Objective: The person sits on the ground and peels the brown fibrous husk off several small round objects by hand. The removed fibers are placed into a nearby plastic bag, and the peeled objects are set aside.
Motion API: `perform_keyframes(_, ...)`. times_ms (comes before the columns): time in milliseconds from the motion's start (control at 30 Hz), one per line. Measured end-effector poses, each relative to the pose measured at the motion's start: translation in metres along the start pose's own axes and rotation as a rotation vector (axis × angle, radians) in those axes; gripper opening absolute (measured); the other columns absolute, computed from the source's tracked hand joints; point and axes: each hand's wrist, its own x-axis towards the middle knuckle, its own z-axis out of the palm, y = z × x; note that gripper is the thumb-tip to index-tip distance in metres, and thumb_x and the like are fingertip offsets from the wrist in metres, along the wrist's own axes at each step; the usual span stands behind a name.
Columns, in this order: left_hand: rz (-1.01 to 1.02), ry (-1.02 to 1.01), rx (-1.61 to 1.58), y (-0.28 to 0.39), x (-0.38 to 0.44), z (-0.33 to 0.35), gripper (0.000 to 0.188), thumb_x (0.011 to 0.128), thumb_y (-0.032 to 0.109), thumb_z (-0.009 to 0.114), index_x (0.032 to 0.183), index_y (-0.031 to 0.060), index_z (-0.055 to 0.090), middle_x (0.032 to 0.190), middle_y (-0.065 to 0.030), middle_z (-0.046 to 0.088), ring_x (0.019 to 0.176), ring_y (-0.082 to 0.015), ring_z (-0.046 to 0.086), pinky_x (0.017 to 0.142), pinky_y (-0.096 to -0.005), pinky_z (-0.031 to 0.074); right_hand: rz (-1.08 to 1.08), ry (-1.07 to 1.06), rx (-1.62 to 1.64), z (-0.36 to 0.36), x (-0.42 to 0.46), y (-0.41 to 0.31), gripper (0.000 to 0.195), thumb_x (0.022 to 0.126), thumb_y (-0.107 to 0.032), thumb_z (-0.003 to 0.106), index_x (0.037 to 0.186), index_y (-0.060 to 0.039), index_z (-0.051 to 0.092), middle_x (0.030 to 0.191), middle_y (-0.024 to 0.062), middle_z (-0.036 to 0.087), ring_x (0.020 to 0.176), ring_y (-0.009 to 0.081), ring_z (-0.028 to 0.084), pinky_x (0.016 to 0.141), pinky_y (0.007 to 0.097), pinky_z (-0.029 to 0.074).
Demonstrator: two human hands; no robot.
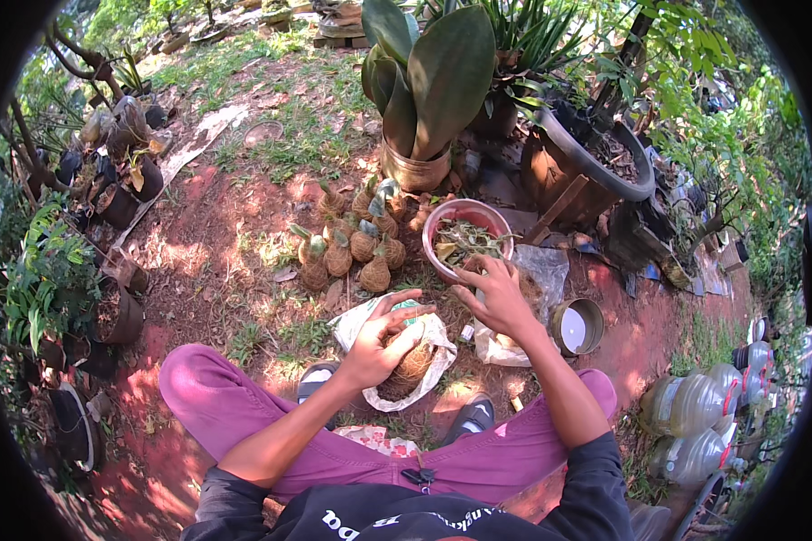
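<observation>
My left hand (pixel 383 342) grips a fibre-wrapped ball (pixel 416 365) over an opened white plastic sack (pixel 441 389). A green patch shows at the top of the ball, partly behind my fingers. The sack lies on the ground between my feet. My right hand (pixel 497 297) is raised to the right of the ball, thumb and fingers apart, with nothing visible between them. It overlaps the near rim of a pink plastic basin (pixel 432 253) in this view; whether it touches is unclear. Dry plant trimmings (pixel 470 238) lie in the basin.
Several fibre-wrapped balls with leaf cuttings (pixel 362 242) stand ahead. A clear plastic bag (pixel 545 267) and round tin (pixel 594 328) lie right. Beyond are a potted broad-leaved plant (pixel 446 88) and large black-rimmed planter (pixel 639 159). Plastic water jugs (pixel 680 406) lie at lower right.
</observation>
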Motion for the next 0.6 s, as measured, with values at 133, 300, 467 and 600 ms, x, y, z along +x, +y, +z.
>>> perform_keyframes(133,-0.018,-0.015,-0.020,-0.009,-0.001,-0.002,0.039,0.091,0.008,0.060,0.130,0.0075,0.056,0.138,-0.0105,0.045,0.114,-0.0150,0.054,0.092,-0.0308,0.047,0.094,-0.073,0.044,-0.010,0.003,0.002,0.034,0.077,-0.028,0.075,0.106,-0.0126,0.067,0.108,0.0124,0.050,0.113,0.0289,0.049,0.100,0.0509,0.032)
perform_keyframes(300,-0.061,-0.039,-0.129,-0.018,0.001,0.000,0.060,0.089,0.007,0.061,0.144,0.0051,0.036,0.142,-0.0109,0.043,0.124,-0.0162,0.047,0.097,-0.0341,0.045,0.174,0.078,0.255,-0.028,0.010,-0.014,0.037,0.072,-0.019,0.077,0.103,-0.0089,0.059,0.107,0.0125,0.050,0.110,0.0303,0.050,0.094,0.0452,0.038)
perform_keyframes(467,-0.049,-0.032,-0.174,-0.013,0.001,0.003,0.065,0.089,0.006,0.061,0.146,0.0014,0.030,0.143,-0.0148,0.041,0.124,-0.0181,0.047,0.098,-0.0342,0.045,-0.001,0.224,0.383,-0.030,0.010,-0.030,0.043,0.073,-0.016,0.077,0.111,-0.0089,0.058,0.110,0.0128,0.050,0.107,0.0316,0.051,0.094,0.0425,0.041)
perform_keyframes(600,-0.091,-0.048,-0.317,-0.016,0.002,0.006,0.074,0.089,0.006,0.061,0.150,0.0033,0.018,0.144,-0.0179,0.037,0.125,-0.0213,0.046,0.099,-0.0346,0.045,-0.281,0.169,0.453,-0.029,0.007,-0.038,0.045,0.071,-0.010,0.077,0.114,-0.0138,0.065,0.118,0.0112,0.049,0.112,0.0322,0.049,0.100,0.0437,0.039)
